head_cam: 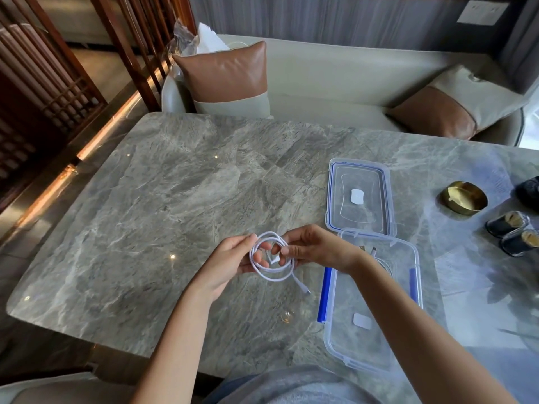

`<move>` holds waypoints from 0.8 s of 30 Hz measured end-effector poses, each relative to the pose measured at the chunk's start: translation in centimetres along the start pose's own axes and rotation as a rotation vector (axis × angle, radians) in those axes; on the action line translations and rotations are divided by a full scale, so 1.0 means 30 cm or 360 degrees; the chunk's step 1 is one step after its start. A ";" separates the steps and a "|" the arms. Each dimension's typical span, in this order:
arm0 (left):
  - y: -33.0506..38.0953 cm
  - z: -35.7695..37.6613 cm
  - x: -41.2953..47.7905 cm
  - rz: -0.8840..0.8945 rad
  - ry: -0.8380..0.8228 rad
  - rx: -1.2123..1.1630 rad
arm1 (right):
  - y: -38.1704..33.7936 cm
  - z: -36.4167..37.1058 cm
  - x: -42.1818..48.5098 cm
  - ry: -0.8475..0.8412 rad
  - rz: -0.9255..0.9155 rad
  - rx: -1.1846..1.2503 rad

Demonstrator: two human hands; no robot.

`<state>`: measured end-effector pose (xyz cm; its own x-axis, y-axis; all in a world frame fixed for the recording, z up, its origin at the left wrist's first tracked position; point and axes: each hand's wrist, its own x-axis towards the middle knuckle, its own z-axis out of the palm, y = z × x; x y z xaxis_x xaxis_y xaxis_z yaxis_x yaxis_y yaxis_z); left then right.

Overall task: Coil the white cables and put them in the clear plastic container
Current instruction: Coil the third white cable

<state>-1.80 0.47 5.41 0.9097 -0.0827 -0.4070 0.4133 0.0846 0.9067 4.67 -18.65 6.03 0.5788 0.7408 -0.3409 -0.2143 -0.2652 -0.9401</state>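
A big grey marble table (175, 199) with pale veining takes up most of the view, glossy enough that a few ceiling lights are mirrored in it as small bright dots. Just above it, a white cable (272, 259) wound into a loose round coil is gripped from both sides: the left hand (233, 262) is closed on the coil's left edge, the right hand (312, 249) is pinched on its right edge, and one plug end is left dangling toward the table. The clear plastic container (370, 339) is parked right beside the coil, under the right forearm, with another cable (379, 259) already lying inside at its far end. Its blue-rimmed lid (360, 196) is laid flat just behind it. A brass dish (463, 198) and two small dark jars (516, 231) are set off to the right. Behind the table a cream sofa (335, 74) with brown-and-cream cushions (230, 80) can be seen, plus a dark wooden slatted screen (43, 83) on the left.
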 end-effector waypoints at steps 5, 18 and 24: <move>0.007 0.018 0.008 0.0021 0.0012 0.0204 | -0.013 -0.002 -0.003 0.0002 0.0040 -0.0094; 0.071 0.008 0.020 0.0107 -0.0454 0.0722 | -0.059 -0.009 -0.026 -0.0169 0.0156 -0.0366; 0.042 -0.023 0.018 -0.0016 -0.0325 0.0620 | -0.044 -0.019 -0.020 -0.0006 0.0122 -0.0448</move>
<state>-0.76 1.23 6.25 0.8628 -0.2793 -0.4213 0.3405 -0.2947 0.8929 5.05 -19.09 7.46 0.5664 0.7139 -0.4117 -0.0305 -0.4810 -0.8762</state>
